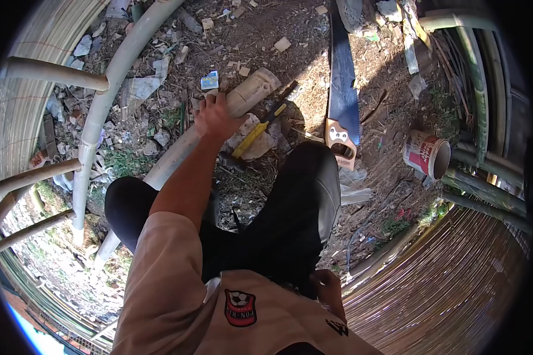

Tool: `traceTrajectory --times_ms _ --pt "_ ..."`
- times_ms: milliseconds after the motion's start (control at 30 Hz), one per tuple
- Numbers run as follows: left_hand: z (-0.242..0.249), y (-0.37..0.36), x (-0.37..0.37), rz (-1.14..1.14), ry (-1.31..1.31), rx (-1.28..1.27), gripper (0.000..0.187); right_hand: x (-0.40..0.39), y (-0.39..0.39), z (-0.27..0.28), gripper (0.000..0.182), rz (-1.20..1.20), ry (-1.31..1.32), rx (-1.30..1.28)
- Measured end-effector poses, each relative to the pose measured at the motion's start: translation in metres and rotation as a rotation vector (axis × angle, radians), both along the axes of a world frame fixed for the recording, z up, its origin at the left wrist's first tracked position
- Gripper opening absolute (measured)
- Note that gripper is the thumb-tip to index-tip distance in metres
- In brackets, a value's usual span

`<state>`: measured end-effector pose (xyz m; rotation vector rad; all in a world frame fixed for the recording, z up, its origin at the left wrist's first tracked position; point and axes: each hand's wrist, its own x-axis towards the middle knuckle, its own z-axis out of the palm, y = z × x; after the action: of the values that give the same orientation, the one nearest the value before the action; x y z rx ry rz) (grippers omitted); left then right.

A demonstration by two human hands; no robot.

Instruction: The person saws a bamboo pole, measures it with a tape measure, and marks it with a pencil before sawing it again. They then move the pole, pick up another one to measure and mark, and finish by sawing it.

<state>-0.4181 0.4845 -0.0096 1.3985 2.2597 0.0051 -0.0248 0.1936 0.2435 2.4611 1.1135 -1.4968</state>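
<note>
A thick bamboo pole (253,92) runs diagonally over the ground and passes under my left forearm. My left hand (215,118) grips it near its upper end, fingers bent over the top. Just right of that hand lies a yellow and black tool (256,135), touching nothing in my hands. A hand saw (342,94) with a wooden handle rests farther right, handle towards me. My right hand (328,289) is low by my hip, its fingers curled against the dark trousers; whatever it holds is hidden.
A bamboo frame (95,118) stands at the left, beside a slatted screen (29,112). At the right are a paint-stained bucket (421,155) lying tilted and bamboo poles (485,198). Wood chips and a small blue packet (209,80) lie on the soil.
</note>
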Motion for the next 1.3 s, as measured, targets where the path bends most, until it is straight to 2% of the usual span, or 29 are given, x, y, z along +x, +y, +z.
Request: traceTrajectory --times_ms 67,167,300,367,400,467,500,567,700,767,800,867,933,1000,1100,1200,1267,1300 --pt "0.001 -0.001 0.000 -0.011 -0.013 0.041 0.086 -0.010 0.015 0.020 0.021 -0.028 0.099 -0.300" --pt "0.017 0.006 -0.001 -0.021 -0.042 -0.116 0.088 -0.013 0.018 0.024 0.026 0.035 0.097 -0.401" --pt "0.011 0.006 -0.001 0.003 -0.067 -0.091 0.087 -0.043 0.031 0.020 0.029 0.113 0.089 -0.285" --pt "0.007 0.001 -0.002 -0.023 -0.032 -0.034 0.086 -0.042 0.019 0.008 0.028 -0.045 0.073 -0.110" --pt "0.010 0.001 -0.002 -0.020 -0.032 -0.031 0.086 -0.039 0.020 0.009 0.028 -0.043 0.072 -0.108" --pt "0.015 0.003 -0.002 -0.011 -0.083 -0.092 0.088 -0.030 0.023 0.016 0.029 -0.148 0.085 -0.397" --pt "0.013 0.001 -0.002 -0.013 -0.085 -0.090 0.088 -0.032 0.023 0.018 0.029 -0.150 0.084 -0.395" --pt "0.005 -0.002 -0.001 -0.028 -0.001 -0.030 0.100 -0.038 0.024 0.021 0.018 0.129 0.079 -0.237" --pt "0.024 -0.002 0.004 -0.036 0.071 -0.089 0.098 -0.050 0.018 0.019 0.027 0.226 -0.039 -0.063" --pt "0.029 -0.007 0.012 -0.064 0.213 0.196 0.087 -0.045 0.005 0.017 0.026 -0.094 -0.190 -0.072" --pt "0.033 -0.008 0.020 -0.067 0.213 0.196 0.087 -0.036 -0.001 0.011 0.026 -0.098 -0.190 -0.072" --pt "0.046 -0.013 0.044 -0.095 -0.201 0.449 0.071 -0.019 -0.014 0.003 0.026 0.082 -0.069 -0.075" --pt "0.120 -0.022 0.067 -0.056 -0.613 0.135 0.061 -0.046 0.022 0.017 0.027 0.071 -0.021 -0.121" --pt "0.134 -0.049 0.083 -0.178 -0.767 0.149 0.057 -0.066 0.030 0.017 0.028 0.061 0.031 -0.167" --pt "0.146 -0.079 0.086 -0.174 -0.783 0.241 0.057 -0.078 0.018 0.003 0.022 0.035 0.090 -0.076" --pt "0.145 -0.077 0.074 -0.222 -0.886 0.167 0.053 -0.078 0.011 0.000 0.023 -0.039 0.188 0.067" --pt "0.151 -0.074 0.074 -0.260 -0.933 0.122 0.052 -0.067 0.011 0.004 0.021 -0.246 0.185 -0.139" --pt "0.155 -0.072 0.073 -0.269 -0.973 0.025 0.052 -0.065 0.009 0.002 0.021 -0.246 0.181 -0.133"
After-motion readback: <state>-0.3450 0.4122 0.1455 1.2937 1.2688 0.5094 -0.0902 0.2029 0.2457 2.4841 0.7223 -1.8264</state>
